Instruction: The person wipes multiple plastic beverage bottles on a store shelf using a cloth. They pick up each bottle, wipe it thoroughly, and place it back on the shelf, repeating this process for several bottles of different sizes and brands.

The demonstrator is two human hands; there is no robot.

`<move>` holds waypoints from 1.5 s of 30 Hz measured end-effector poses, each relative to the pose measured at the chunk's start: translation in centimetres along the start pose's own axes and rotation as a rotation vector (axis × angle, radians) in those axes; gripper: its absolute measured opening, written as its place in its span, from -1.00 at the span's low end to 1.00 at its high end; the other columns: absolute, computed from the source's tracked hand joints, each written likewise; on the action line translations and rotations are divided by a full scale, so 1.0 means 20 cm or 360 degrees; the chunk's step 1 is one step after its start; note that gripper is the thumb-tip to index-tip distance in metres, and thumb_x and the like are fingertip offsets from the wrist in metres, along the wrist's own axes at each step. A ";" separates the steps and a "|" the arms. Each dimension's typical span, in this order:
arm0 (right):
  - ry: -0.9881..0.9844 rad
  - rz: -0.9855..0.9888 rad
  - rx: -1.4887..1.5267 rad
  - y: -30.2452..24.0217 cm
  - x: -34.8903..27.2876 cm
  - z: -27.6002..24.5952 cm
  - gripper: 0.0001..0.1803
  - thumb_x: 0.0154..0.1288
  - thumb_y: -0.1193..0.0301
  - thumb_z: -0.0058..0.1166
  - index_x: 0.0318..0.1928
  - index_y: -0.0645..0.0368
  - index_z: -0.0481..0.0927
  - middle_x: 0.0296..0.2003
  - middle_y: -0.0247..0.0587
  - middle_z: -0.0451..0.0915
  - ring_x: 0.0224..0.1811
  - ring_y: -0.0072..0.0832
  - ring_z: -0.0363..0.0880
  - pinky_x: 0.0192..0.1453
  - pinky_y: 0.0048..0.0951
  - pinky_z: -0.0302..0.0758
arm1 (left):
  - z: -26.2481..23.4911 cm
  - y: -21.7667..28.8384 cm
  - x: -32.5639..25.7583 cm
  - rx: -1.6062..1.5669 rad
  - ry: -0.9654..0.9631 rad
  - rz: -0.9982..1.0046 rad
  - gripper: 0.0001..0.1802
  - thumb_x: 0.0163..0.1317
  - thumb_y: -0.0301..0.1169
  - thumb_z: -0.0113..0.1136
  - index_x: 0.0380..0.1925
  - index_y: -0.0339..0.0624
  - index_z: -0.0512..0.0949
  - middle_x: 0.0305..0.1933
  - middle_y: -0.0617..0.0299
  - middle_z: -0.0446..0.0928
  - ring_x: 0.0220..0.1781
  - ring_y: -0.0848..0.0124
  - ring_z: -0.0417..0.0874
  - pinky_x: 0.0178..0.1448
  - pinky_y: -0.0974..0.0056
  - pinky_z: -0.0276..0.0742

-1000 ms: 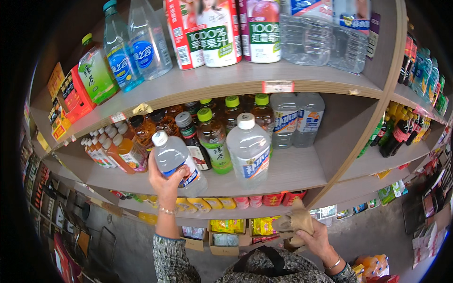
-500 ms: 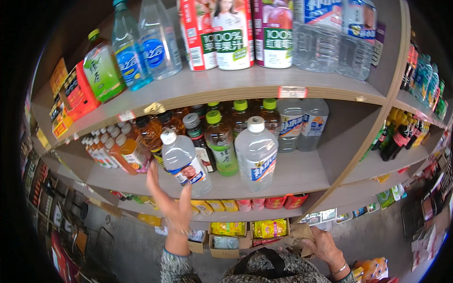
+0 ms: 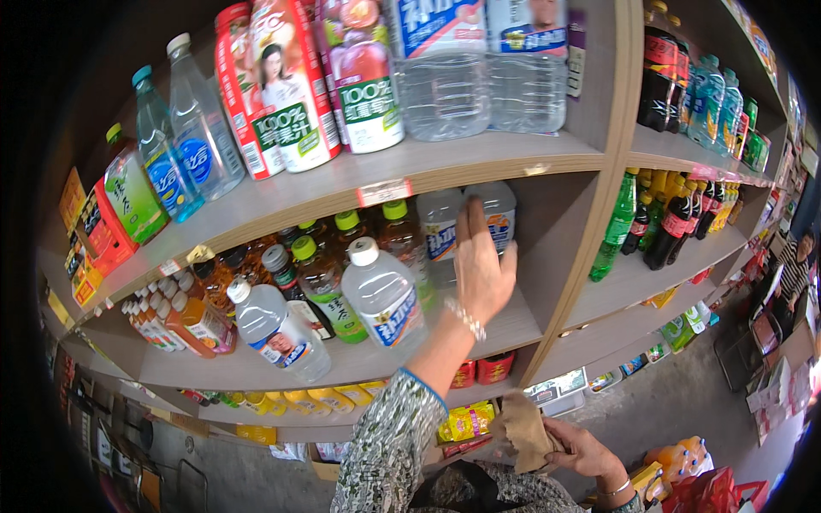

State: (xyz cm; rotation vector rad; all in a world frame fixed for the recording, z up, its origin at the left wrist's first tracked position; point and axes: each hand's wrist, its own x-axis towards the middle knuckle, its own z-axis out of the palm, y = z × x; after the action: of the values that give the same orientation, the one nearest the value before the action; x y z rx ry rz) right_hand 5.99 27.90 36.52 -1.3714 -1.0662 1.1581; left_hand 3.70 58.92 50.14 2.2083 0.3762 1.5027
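My left hand [image 3: 485, 274] reaches into the middle shelf, fingers stretched up in front of a clear plastic bottle [image 3: 499, 214] at the back right; contact is hard to make out. Beside it stands another clear bottle [image 3: 442, 235]. Lower right, my right hand [image 3: 586, 449] grips a crumpled brown cloth [image 3: 520, 427]. Two large clear bottles with white caps stand at the shelf's front: one [image 3: 385, 295] left of my left wrist, the other [image 3: 278, 333] farther left. Green-capped tea bottles [image 3: 329, 295] are behind and between them.
Juice cartons [image 3: 291, 94] and large clear bottles [image 3: 440, 85] line the upper shelf [image 3: 479, 162]. An upright divider [image 3: 590, 231] separates the right-hand bay, holding cola bottles [image 3: 667, 231]. Orange drinks [image 3: 201, 325] stand far left. Boxes and bags lie below; a person [image 3: 795, 265] is at far right.
My left hand has moved right and up, from beside the left front bottle to the clear bottles at the back right. The view has shifted right. My right hand keeps the cloth, now raised slightly.
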 end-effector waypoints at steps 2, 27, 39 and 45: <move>0.0156 0.0047 -0.0179 0.01 -0.06 -0.01 -0.36 0.22 0.61 0.26 0.30 0.34 0.37 0.02 -0.21 0.56 0.08 -0.55 0.48 0.19 -0.46 0.45 | 0.11 -0.04 0.15 0.0013 0.0101 0.0042 -0.20 0.08 -0.53 0.25 0.32 -0.55 0.15 0.29 -0.46 0.25 0.33 -0.32 0.28 0.44 -0.04 0.23; 0.0981 -0.0941 -0.0095 -0.34 0.01 -0.30 -0.59 0.26 0.48 0.13 0.10 0.42 0.57 -0.10 -0.17 0.67 -0.09 -0.51 0.60 0.05 -0.45 0.53 | -0.01 0.13 -0.11 -0.0049 0.0228 0.0489 -0.57 -0.03 -0.47 0.47 -0.15 -0.36 0.55 -0.13 -0.06 0.63 -0.11 -0.01 0.60 0.05 0.03 0.51; 0.0717 -0.1490 -0.1106 -0.91 0.72 -0.05 -0.52 0.31 0.34 0.12 0.22 0.17 0.44 0.02 0.07 0.50 0.08 0.04 0.45 0.21 -0.09 0.40 | -0.19 0.27 -0.21 -0.0070 -0.0117 0.0440 -0.36 0.18 -0.31 0.30 0.20 -0.43 0.37 0.23 -0.21 0.41 0.31 -0.19 0.41 0.38 -0.03 0.31; 0.0443 -0.1199 -0.0453 -0.89 1.00 -0.17 -0.38 0.63 0.05 -0.44 0.08 0.35 0.54 0.00 -0.10 0.57 0.06 -0.39 0.52 0.22 -0.34 0.41 | -0.23 0.12 -0.13 -0.0069 -0.0267 0.0325 -0.25 0.08 -0.36 0.37 0.22 -0.40 0.25 0.07 -0.17 0.37 0.10 -0.13 0.41 0.22 -0.04 0.34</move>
State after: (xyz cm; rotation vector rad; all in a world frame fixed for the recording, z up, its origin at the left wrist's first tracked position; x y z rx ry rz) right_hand 11.97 49.03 52.34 -1.1289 -1.4006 0.2658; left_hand -1.53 56.51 50.71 2.3754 0.0655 1.3958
